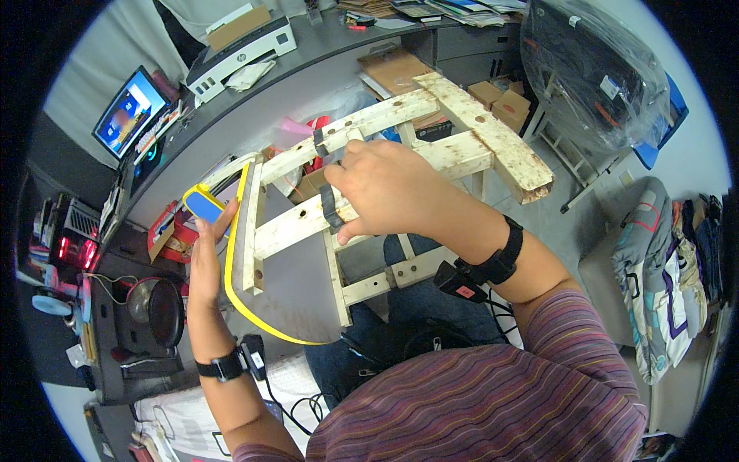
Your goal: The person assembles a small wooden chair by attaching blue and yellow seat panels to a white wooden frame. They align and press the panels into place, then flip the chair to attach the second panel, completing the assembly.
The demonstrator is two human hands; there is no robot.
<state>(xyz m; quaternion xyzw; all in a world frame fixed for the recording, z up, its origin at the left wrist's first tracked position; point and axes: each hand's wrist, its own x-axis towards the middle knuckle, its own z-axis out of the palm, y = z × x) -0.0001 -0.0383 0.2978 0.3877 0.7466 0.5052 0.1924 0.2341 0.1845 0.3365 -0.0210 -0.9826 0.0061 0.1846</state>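
Observation:
A worn white wooden frame [469, 123] with several slats and bolt holes rests over my lap. My right hand [389, 189] grips one of its middle slats, the fingers curled over the wood beside a dark strap [330, 208] wrapped around it. My left hand [204, 258] holds a blue and yellow tape measure case [204, 205] at the frame's left end. Its yellow tape [242, 296] runs out in a long curve down past the left rail and bends toward my knees. Both wrists wear black bands with small devices.
A grey curved desk [254, 100] carries a white printer [242, 48] and a lit monitor [129, 112]. Cardboard boxes [496, 96] sit under it. A plastic-wrapped chair [593, 69] stands at the right, with patterned cloth [662, 269] below it. A round pan [158, 308] lies at the left.

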